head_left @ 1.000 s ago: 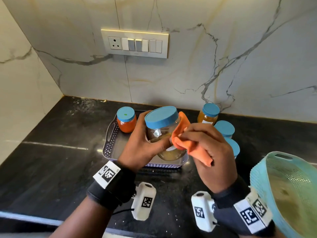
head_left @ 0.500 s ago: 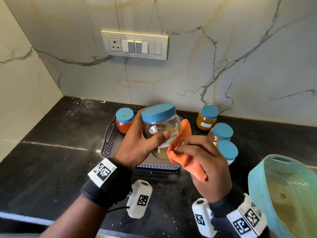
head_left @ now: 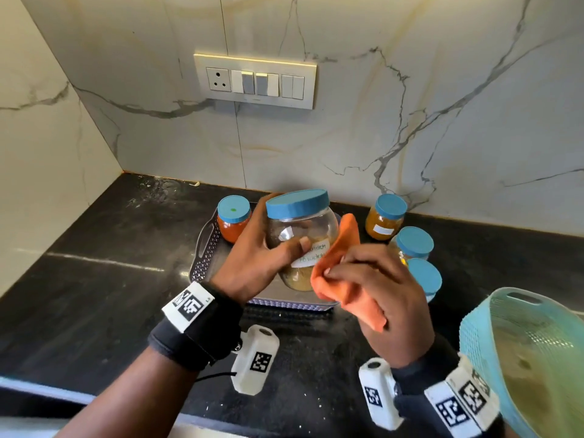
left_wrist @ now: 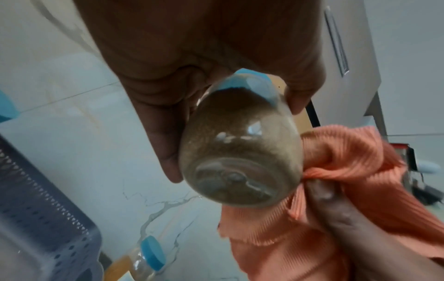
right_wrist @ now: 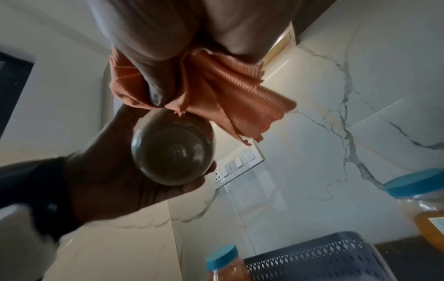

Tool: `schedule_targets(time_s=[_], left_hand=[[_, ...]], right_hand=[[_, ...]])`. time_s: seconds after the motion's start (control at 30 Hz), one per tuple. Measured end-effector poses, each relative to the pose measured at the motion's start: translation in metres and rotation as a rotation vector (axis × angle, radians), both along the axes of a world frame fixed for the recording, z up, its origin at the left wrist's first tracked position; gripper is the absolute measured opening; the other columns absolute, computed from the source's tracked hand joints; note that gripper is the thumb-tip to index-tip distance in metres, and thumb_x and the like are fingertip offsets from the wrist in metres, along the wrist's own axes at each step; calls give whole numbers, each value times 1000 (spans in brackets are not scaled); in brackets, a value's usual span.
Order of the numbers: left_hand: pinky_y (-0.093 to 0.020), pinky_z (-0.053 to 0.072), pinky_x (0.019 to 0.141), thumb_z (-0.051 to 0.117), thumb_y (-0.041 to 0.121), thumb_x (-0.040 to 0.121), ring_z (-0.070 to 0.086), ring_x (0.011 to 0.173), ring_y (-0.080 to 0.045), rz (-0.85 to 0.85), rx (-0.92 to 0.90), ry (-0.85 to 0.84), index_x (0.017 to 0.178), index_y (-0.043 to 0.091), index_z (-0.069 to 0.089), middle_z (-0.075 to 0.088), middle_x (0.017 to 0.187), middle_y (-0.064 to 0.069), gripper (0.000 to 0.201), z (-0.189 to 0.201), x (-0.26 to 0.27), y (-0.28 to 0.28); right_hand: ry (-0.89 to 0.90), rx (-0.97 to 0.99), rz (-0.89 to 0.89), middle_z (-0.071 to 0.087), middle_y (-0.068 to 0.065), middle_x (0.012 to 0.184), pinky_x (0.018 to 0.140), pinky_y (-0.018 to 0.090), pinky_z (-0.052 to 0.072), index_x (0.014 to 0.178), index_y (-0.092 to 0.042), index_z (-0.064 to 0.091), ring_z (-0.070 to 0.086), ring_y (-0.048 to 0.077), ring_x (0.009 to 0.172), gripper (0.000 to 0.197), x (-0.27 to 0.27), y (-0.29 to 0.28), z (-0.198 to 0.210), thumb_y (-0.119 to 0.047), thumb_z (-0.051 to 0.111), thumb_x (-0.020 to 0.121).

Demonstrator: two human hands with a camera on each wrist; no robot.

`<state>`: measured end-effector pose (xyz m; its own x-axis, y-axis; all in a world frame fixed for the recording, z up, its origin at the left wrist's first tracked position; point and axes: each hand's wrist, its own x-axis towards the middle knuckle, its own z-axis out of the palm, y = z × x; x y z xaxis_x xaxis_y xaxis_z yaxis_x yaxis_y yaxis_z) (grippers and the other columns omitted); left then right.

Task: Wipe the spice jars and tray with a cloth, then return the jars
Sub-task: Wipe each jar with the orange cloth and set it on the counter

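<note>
My left hand grips a clear spice jar with a blue lid and brown powder, held up above the grey perforated tray. My right hand holds an orange cloth bunched against the jar's right side. From below, the left wrist view shows the jar's base with the cloth touching it. The right wrist view shows the jar under the cloth. A jar of red spice stands in the tray's far left corner.
Three blue-lidded jars stand on the black counter right of the tray. A turquoise basket sits at the near right. The marble wall with a switch panel is close behind.
The jar has turned in my left hand so its white label faces me more. The cloth in my right hand has slid lower along the jar's right side.
</note>
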<state>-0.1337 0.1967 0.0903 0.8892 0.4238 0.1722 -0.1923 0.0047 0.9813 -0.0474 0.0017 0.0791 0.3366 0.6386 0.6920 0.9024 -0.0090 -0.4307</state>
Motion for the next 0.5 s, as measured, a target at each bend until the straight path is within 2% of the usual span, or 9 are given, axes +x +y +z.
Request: schedule_targets(time_s=[0.1,0.17,0.23,0.33,0.4,0.47,0.5], left_hand=[[-35,57,92,73,36,69,69,112,-22,-52,3,45,131,20,50,70,121,-8,68,-4,0,-3],[-44,55,96,73,35,69,68,113,-26,-58,-56,58,134,18,50,70,122,-9,71,-6,3,-6],[-48,52,97,69,33,69,68,112,-24,-45,-140,57,138,19,49,72,120,-6,74,-9,7,-7],[-54,46,107,65,32,74,62,123,-28,-73,-143,59,154,26,33,66,133,-7,86,-10,6,-4],[-49,51,103,71,30,73,64,121,-26,-117,-83,68,155,29,25,67,130,-2,94,-8,3,-4],[-39,56,95,76,24,71,67,116,-23,-140,-45,49,153,27,22,69,124,5,98,-9,2,-4],[-37,57,93,77,22,70,68,114,-24,-129,-42,30,152,25,23,69,123,3,98,-10,3,-3]], right_hand=[[78,90,-57,65,9,105,82,32,54,102,-7,74,64,21,97,18,16,12,15,-11,73,84],[114,140,-105,66,10,103,82,33,54,102,-6,73,65,22,96,18,23,19,24,-6,74,84],[111,160,-135,66,9,103,83,31,54,102,-7,74,65,21,96,18,18,21,25,-5,76,84],[44,102,-151,66,6,106,86,26,52,105,-12,76,63,17,100,19,3,21,18,-15,75,86],[28,67,-156,66,5,108,88,23,51,108,-14,75,62,17,102,22,-1,21,16,-21,73,86],[32,62,-186,65,4,109,89,18,49,109,-15,75,61,17,102,25,2,25,18,-16,74,84],[35,59,-187,65,4,110,89,17,48,109,-15,75,61,17,103,27,3,27,20,-14,75,83]])
